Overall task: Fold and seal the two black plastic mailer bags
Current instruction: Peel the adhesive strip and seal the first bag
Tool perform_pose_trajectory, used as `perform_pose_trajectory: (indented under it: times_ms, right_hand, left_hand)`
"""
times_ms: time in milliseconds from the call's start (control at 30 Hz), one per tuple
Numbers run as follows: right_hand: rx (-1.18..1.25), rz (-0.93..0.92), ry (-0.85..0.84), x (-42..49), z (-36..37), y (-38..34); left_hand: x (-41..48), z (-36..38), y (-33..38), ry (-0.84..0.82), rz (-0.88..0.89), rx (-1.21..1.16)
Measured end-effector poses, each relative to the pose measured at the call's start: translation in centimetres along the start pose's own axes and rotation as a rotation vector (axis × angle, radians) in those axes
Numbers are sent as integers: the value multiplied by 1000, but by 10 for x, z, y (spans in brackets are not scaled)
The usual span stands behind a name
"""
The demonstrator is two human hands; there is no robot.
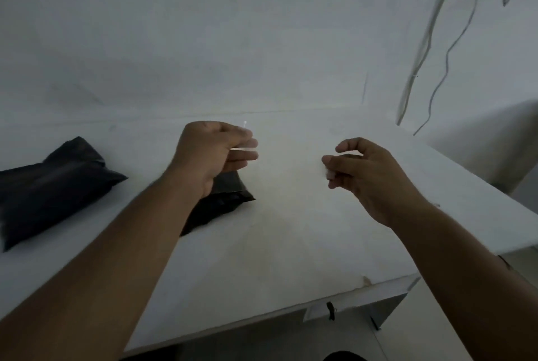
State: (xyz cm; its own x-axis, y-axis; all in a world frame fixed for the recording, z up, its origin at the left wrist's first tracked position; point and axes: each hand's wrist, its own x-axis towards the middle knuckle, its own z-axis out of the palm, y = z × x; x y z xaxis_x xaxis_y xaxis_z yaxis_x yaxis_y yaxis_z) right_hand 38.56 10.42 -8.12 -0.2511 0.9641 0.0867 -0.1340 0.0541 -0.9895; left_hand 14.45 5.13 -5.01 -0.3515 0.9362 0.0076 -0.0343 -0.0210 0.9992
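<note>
Forearms come first from where I watch, both reaching up over the near edge of the white worktop (291, 244). My left hand (212, 154) is raised above the surface with its fingers curled, pinching a thin white strip (244, 150) that sticks out sideways past the fingertips. Directly below that hand, partly hidden by the wrist, the nearer black mailer bag (230, 197) lies on the worktop with its folded end toward the back wall (203, 40). The second black mailer bag (55, 186) rests well apart at the left edge of view, plump and creased, touched by neither hand. My right hand (369, 180) hovers over bare worktop at about the same height, fingers bent inward, thumb near the index finger. A small pale scrap (330, 175) shows at its fingertips, too blurred for me to tell whether it is really gripped. Loose grey cables (448, 49) hang down the wall at the upper right.
</note>
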Motion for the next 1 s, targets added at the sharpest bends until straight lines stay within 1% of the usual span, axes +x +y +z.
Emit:
perform_pose_trajectory:
  times_ms: [67,133,233,300,400,500,633,833,1000]
  right_hand:
    - [49,65,-43,6,21,-5]
    - [47,140,-79,15,43,-9]
    - [71,289,-122,29,75,-9]
    - [86,379,-153,36,94,-8]
    - [81,465,-188,41,113,-5]
    - [89,511,-216,41,126,1]
    - [94,550,-227,41,134,8]
    - [69,566,-158,49,131,8]
    - [5,598,-154,52,129,11]
  left_hand:
    - [-6,-27,6,35,-17,46]
    - [-10,-52,10,64,-55,81]
    - [-14,-87,13,114,-123,98]
    - [-18,-106,10,140,-179,101]
    - [-23,-130,-1,180,-231,144]
    - [-24,-146,-12,204,-236,195]
    - [-21,-151,-15,196,-274,147]
    - [-16,-148,-15,180,-307,163]
    - [-13,-146,-19,202,-307,226]
